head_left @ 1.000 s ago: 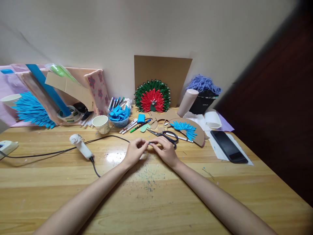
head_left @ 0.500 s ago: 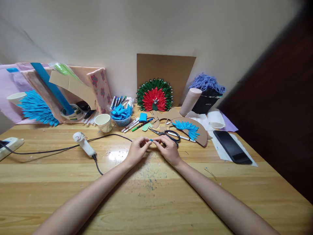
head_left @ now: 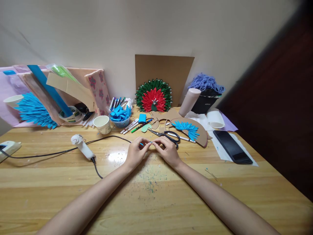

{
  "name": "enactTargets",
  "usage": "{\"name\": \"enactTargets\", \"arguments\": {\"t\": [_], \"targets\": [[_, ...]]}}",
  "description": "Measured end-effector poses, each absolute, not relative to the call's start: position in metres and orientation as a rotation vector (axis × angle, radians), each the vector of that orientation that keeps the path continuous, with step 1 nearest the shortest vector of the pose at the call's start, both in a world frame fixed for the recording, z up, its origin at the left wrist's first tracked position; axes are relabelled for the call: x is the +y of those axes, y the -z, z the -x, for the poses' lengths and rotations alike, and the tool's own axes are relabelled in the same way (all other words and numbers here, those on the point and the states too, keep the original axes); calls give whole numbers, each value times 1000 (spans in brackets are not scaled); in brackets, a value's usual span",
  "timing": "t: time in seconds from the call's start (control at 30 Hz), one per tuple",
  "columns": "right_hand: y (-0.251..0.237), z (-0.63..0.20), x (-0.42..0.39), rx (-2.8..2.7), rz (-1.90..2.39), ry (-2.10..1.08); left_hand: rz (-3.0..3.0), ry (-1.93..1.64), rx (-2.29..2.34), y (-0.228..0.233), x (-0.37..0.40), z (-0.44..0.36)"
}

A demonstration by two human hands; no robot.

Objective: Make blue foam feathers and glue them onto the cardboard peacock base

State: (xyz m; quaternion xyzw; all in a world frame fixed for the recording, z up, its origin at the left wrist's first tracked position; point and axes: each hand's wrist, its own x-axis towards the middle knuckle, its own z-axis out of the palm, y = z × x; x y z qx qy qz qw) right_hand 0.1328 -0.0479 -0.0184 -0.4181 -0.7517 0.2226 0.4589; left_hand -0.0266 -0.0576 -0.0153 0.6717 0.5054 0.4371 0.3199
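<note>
My left hand (head_left: 136, 152) and my right hand (head_left: 169, 152) meet fingertip to fingertip above the table. Both are closed in a pinch on a small piece of blue ribbon (head_left: 151, 142), mostly hidden by the fingers. Just beyond my right hand lie black-handled scissors (head_left: 171, 134). Behind them is a cardboard fan (head_left: 202, 135) bearing a row of blue ribbon petals (head_left: 187, 128). A bowl of blue ribbon pieces (head_left: 120, 115) stands beyond my left hand. Against the back cardboard leans a red and green peacock (head_left: 154, 98).
A white hot glue gun (head_left: 84, 148) with a black cord lies left of my hands, near a paper cup (head_left: 102, 124). Several markers (head_left: 129, 126) lie behind. To the right is a phone (head_left: 232, 147) on white paper. A power strip (head_left: 9, 150) sits far left.
Both hands stay in nearly the same place, still pinching. Less of the blue ribbon piece shows between the fingertips, and some blue shows under the left fingers. The view has shifted slightly.
</note>
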Motion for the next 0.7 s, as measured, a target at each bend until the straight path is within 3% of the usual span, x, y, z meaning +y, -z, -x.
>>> {"name": "enactTargets", "arguments": {"t": [0.7], "targets": [[22, -133, -47, -1832, 1058, -619, -1699, -1125, 1368, 15, -56, 24]]}}
